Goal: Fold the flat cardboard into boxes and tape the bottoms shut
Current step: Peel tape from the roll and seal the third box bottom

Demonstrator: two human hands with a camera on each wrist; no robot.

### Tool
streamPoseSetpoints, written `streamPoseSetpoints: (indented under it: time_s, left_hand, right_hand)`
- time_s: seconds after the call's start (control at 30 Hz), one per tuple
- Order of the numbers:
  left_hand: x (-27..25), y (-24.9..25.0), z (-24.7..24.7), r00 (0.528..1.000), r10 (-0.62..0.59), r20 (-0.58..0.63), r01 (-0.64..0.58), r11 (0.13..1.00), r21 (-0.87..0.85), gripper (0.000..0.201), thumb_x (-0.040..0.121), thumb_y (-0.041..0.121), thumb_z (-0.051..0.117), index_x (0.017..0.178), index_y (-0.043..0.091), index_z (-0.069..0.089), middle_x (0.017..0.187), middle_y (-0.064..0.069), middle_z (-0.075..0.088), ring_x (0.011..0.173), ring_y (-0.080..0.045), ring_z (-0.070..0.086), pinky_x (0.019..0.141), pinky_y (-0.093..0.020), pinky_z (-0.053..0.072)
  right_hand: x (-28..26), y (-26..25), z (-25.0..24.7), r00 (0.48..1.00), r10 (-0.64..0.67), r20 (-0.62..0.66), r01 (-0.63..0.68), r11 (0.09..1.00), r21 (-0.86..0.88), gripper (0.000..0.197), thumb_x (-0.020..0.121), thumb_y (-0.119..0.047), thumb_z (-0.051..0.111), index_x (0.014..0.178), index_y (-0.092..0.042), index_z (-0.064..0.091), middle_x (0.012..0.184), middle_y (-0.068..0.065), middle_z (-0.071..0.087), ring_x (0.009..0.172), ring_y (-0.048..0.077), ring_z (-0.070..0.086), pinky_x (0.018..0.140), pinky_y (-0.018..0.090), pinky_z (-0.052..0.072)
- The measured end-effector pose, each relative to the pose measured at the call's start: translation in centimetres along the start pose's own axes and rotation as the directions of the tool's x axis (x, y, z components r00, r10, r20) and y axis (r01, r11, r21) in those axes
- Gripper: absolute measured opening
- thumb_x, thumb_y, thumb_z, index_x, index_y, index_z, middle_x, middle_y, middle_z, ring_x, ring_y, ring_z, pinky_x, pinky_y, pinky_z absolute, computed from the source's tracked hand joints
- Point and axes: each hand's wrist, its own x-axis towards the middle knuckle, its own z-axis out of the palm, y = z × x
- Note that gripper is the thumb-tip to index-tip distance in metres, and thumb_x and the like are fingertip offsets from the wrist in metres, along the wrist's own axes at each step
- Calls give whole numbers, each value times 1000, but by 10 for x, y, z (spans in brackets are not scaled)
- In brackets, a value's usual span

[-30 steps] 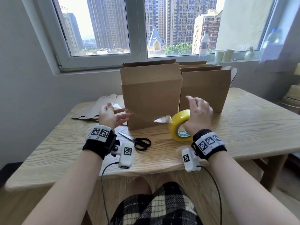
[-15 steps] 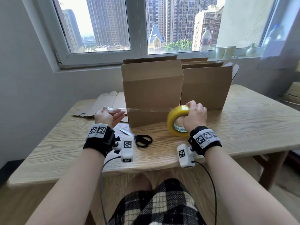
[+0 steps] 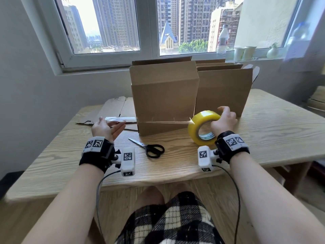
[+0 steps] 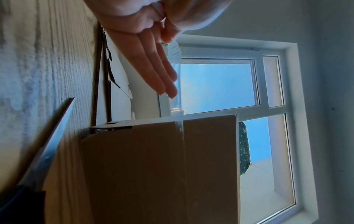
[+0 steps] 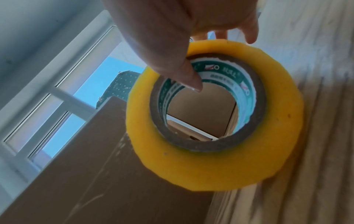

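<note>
Near box (image 3: 164, 101): stands at centre frame on the wooden table (image 3: 263, 138), top flaps raised; interior not visible from the head view, so contents cannot be told.
Second box (image 3: 223, 90): stands just right of and slightly behind the first, touching it; flaps up, interior likewise hidden.
Tape strip (image 3: 163, 122): clear strip stretched horizontally across the lower front of the near box, running from the left hand past the box's left edge to the roll at right.
Tape roll (image 3: 204, 126): yellow, held on edge just above the table at centre right, beside the near box's right corner.
Right hand (image 3: 224, 120): grips the tape roll, thumb hooked into the core, fingers over the outer rim.
Left hand (image 3: 105, 128): left of centre, fingers extended; thumb appears to pinch the free tape end against the fingers, though the left wrist view is not sharp enough to be sure.
Flat cardboard (image 3: 112, 111): lies on the table behind the left hand, left of the near box.
Scissors (image 3: 149, 148): black-handled, closed, lying on the table in front of the near box, between the two wrists.
Window sill, upper right: bottle (image 3: 222, 39), two cups (image 3: 244, 52), small vase (image 3: 271, 51).
</note>
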Motion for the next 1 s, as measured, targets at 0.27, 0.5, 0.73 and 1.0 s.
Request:
streamPoseSetpoints:
  time_s: [0.27, 0.5, 0.73, 1.0]
  left_hand:
    - [-5, 4, -13, 996, -18, 82, 24, 997, -73, 42, 109, 30, 32, 100, -7, 51, 68, -15, 73, 68, -28, 74, 57, -33, 59]
    - [-11, 9, -8, 996, -6, 93, 17, 993, -114, 32, 108, 27, 34, 104, -1, 47, 81, -17, 73, 77, -32, 74, 64, -37, 62]
    - [-9, 15, -13, 996, -35, 85, 48, 987, -150, 41, 108, 32, 33, 90, 0, 50, 72, -15, 74, 74, -28, 74, 66, -35, 62]
    - [-3, 13, -21, 997, -21, 75, 31, 992, -123, 34, 109, 27, 32, 102, -2, 49, 70, -15, 73, 66, -27, 74, 57, -32, 60]
  right_hand:
    - [-9, 3, 6, 1000, -18, -12, 18, 999, 34, 43, 86, 8, 47, 127, -6, 51, 130, 22, 45, 112, 39, 51, 92, 36, 41]
    - [-11, -8, 14, 995, 94, 25, -95, 993, 70, 50, 82, -1, 49, 130, -8, 41, 139, 17, 31, 124, 38, 44, 110, 46, 35]
    - [-32, -26, 14, 943, -332, -34, 324, 934, -150, 76, 71, 1, 55, 140, -28, 43, 153, 3, 32, 146, 28, 18, 120, 51, 14]
    - [-34, -36, 25, 904, -397, 161, 428, 822, -377, 58, 79, -2, 51, 128, -31, 49, 141, 4, 36, 142, 30, 19, 118, 60, 6]
